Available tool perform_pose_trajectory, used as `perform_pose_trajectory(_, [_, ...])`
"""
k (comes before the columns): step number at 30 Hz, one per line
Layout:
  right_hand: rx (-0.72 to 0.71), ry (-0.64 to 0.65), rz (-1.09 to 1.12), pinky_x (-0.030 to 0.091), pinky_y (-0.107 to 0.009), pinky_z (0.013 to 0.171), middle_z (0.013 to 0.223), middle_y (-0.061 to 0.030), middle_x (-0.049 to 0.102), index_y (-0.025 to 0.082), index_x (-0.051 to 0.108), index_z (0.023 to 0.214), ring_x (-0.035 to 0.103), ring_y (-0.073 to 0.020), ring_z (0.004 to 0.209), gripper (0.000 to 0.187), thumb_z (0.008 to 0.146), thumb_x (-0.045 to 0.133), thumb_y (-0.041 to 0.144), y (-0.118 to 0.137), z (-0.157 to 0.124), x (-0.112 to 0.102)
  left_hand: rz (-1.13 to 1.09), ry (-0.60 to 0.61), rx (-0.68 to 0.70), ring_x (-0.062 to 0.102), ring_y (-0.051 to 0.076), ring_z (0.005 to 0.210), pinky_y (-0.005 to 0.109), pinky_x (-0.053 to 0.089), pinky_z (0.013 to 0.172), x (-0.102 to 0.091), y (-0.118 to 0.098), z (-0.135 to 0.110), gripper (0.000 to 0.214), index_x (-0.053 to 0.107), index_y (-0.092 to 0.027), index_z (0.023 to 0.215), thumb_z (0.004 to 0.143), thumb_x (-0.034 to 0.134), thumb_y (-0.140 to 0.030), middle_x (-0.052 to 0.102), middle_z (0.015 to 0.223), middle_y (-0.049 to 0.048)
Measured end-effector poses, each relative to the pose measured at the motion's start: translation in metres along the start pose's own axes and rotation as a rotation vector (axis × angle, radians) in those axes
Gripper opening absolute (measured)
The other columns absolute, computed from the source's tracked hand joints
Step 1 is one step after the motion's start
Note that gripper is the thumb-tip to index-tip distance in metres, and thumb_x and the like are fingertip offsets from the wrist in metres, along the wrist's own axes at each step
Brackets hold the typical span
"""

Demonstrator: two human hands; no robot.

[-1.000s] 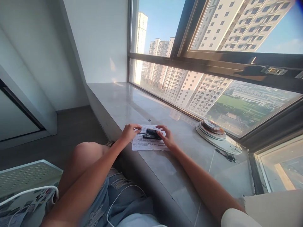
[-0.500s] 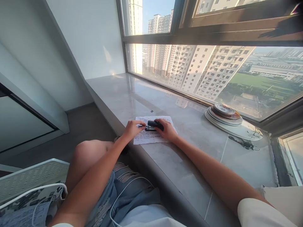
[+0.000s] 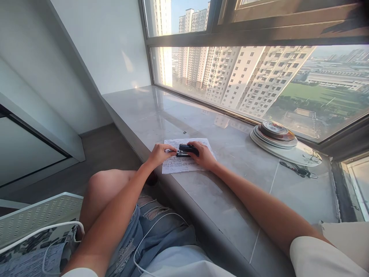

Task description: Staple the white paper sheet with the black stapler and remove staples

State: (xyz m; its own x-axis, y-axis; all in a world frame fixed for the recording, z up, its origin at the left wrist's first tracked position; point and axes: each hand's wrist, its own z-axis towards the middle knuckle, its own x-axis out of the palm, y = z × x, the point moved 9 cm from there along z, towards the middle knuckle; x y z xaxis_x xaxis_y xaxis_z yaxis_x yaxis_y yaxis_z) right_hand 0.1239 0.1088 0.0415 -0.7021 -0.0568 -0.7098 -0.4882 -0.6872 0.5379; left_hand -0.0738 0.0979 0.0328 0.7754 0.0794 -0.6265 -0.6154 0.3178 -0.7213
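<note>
A printed sheet of paper [image 3: 180, 164] lies on the grey marble window sill [image 3: 219, 192], near its front edge. A black stapler [image 3: 187, 148] rests on the paper. My right hand [image 3: 203, 154] is wrapped round the stapler's right end. My left hand [image 3: 160, 153] pinches the stapler's left tip, fingers curled, with its heel over the paper's left edge.
A stack of decorated plates [image 3: 278, 136] stands at the right by the window glass, with a dark bunch of keys [image 3: 298, 170] in front of it. A tiny dark bit [image 3: 185, 132] lies behind the paper. A white perforated rack [image 3: 37, 215] and white cable [image 3: 152, 227] are near my legs.
The view has tipped downward and shifted. My right hand has closed from hovering fingers onto the stapler's right end; my left hand keeps its pinch at the left tip.
</note>
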Motion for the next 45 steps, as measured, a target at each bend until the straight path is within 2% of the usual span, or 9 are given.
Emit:
perform_pose_trajectory(6, [-0.019, -0.011, 0.017, 0.051, -0.043, 0.095, 0.119, -0.0091, 0.07, 0.024, 0.061, 0.127, 0.064, -0.0281, 0.11, 0.035, 0.093, 0.061, 0.028, 0.0, 0.0, -0.001, 0.03, 0.005, -0.017, 0.072, 0.022, 0.088, 0.032, 0.054, 0.077, -0.006, 0.004, -0.004, 0.018, 0.084, -0.027, 0.094, 0.08, 0.08, -0.037, 0.081, 0.099, 0.0026])
perform_pose_trajectory(14, [-0.031, -0.021, 0.011, 0.051, -0.042, 0.095, 0.12, -0.0084, 0.07, 0.025, 0.061, 0.127, 0.064, -0.0276, 0.111, 0.034, 0.093, 0.062, 0.026, -0.001, -0.001, -0.001, 0.042, 0.021, 0.03, 0.073, 0.025, 0.098, 0.038, 0.057, 0.09, -0.019, 0.009, -0.008, 0.017, 0.083, -0.029, 0.092, 0.081, 0.078, -0.041, 0.08, 0.102, 0.0023])
perform_pose_trajectory(20, [-0.029, -0.023, 0.004, 0.051, -0.042, 0.094, 0.12, -0.009, 0.07, 0.024, 0.061, 0.128, 0.064, -0.0282, 0.11, 0.036, 0.093, 0.063, 0.027, -0.003, 0.0, -0.002, 0.075, 0.004, 0.006, 0.073, 0.024, 0.092, 0.036, 0.057, 0.083, -0.031, 0.015, -0.009, 0.015, 0.083, -0.028, 0.092, 0.082, 0.076, -0.037, 0.08, 0.098, 0.0028])
perform_pose_trajectory(24, [-0.066, -0.021, 0.055, 0.051, -0.042, 0.093, 0.117, -0.009, 0.071, 0.023, 0.064, 0.125, 0.064, -0.0278, 0.108, 0.032, 0.093, 0.063, 0.029, 0.005, -0.001, -0.004, 0.03, -0.026, 0.018, 0.073, 0.023, 0.089, 0.037, 0.056, 0.085, -0.02, 0.008, -0.008, 0.016, 0.082, -0.027, 0.094, 0.079, 0.079, -0.029, 0.08, 0.092, 0.002])
perform_pose_trajectory(28, [-0.159, 0.051, 0.108, 0.051, -0.041, 0.091, 0.108, -0.0071, 0.073, 0.024, 0.066, 0.121, 0.064, -0.0261, 0.102, 0.028, 0.093, 0.063, 0.029, 0.029, -0.004, 0.0, -0.018, -0.002, 0.159, 0.071, 0.023, 0.088, 0.039, 0.053, 0.092, -0.001, -0.015, -0.008, 0.019, 0.081, -0.026, 0.093, 0.074, 0.083, -0.022, 0.079, 0.086, 0.0008])
perform_pose_trajectory(31, [-0.107, -0.008, 0.162, 0.051, -0.04, 0.09, 0.108, -0.0064, 0.073, 0.024, 0.066, 0.119, 0.065, -0.0254, 0.101, 0.027, 0.092, 0.065, 0.029, 0.034, -0.005, -0.004, -0.037, -0.037, 0.21, 0.069, 0.022, 0.087, 0.039, 0.052, 0.092, -0.003, -0.025, -0.009, 0.011, 0.08, -0.026, 0.086, 0.076, 0.081, -0.021, 0.078, 0.085, 0.0004])
perform_pose_trajectory(35, [0.002, -0.083, 0.24, 0.053, -0.038, 0.088, 0.11, -0.0048, 0.073, 0.025, 0.065, 0.12, 0.068, -0.0245, 0.1, 0.031, 0.09, 0.067, 0.031, 0.026, -0.005, -0.008, -0.023, -0.108, 0.164, 0.069, 0.024, 0.096, 0.04, 0.05, 0.096, -0.016, -0.028, -0.009, 0.013, 0.079, -0.027, 0.093, 0.08, 0.08, -0.029, 0.079, 0.09, -0.0007])
perform_pose_trajectory(39, [0.031, -0.112, 0.165, 0.052, -0.039, 0.088, 0.106, -0.0053, 0.074, 0.024, 0.068, 0.113, 0.068, -0.0251, 0.097, 0.029, 0.085, 0.07, 0.03, 0.015, -0.003, -0.009, 0.067, -0.119, 0.112, 0.07, 0.024, 0.099, 0.037, 0.052, 0.093, -0.017, -0.024, -0.009, 0.016, 0.077, -0.026, 0.096, 0.087, 0.073, -0.038, 0.079, 0.098, 0.0018])
perform_pose_trajectory(45, [0.046, 0.091, 0.176, 0.05, -0.032, 0.078, 0.094, -0.0025, 0.071, 0.022, 0.068, 0.101, 0.064, -0.0207, 0.085, 0.03, 0.08, 0.077, 0.041, -0.015, 0.003, -0.012, 0.218, -0.177, 0.09, 0.067, 0.027, 0.109, 0.041, 0.051, 0.097, -0.012, -0.009, -0.01, 0.022, 0.074, -0.023, 0.101, 0.098, 0.054, -0.032, 0.077, 0.108, 0.007])
